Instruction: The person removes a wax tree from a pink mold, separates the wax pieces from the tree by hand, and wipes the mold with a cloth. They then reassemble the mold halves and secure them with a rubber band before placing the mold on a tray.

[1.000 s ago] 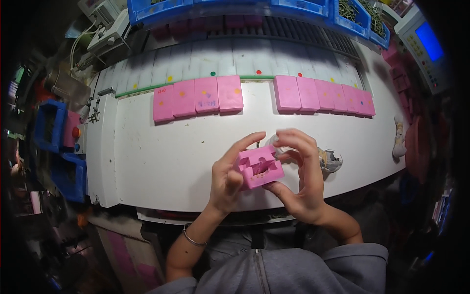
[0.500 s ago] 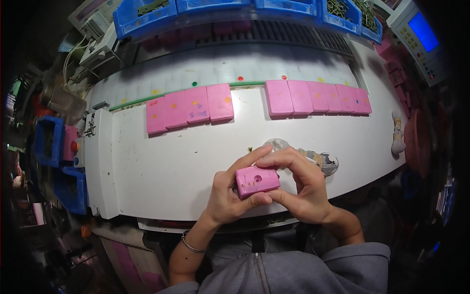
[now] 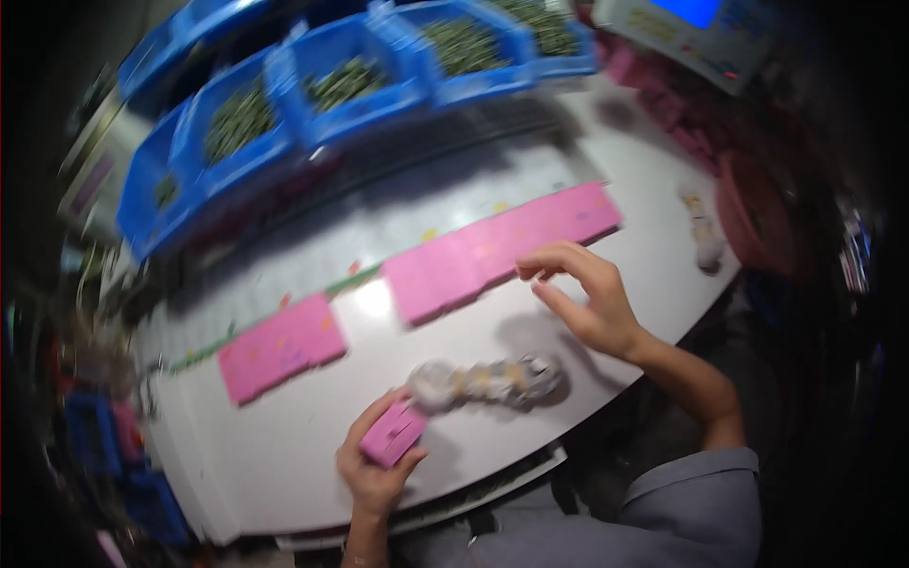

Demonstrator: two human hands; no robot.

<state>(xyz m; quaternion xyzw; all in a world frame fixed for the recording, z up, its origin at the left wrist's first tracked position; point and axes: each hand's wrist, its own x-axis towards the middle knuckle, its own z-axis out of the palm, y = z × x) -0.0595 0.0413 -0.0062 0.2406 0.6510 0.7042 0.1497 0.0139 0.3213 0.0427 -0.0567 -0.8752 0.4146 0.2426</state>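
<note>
My left hand [image 3: 374, 478] grips a small pink block [image 3: 393, 434] above the white table, fingers wrapped round its sides. A slot shows faintly in the block's upper face. Off to the right, my right hand [image 3: 592, 298] is raised with curved fingers and the thumb apart from them; I see nothing held there. Its fingertips are close to the front edge of a long row of pink slabs [image 3: 502, 248]. Between my hands lies a knobbly bundle with rounded grey-white ends and a yellowish middle [image 3: 488, 381]. The picture is smeared by motion.
A shorter row of pink slabs [image 3: 282, 348] lies to the left. Blue bins [image 3: 317, 133] with green pieces line the back. A similar bundle [image 3: 701, 232] and a reddish basin [image 3: 753, 213] are at right. A device with a blue screen [image 3: 686, 28] stands at back right.
My right hand has let go of the pink block and moved right and up toward the slabs. The left hand keeps the block, lower left in view. The whole view has turned and shifted.
</note>
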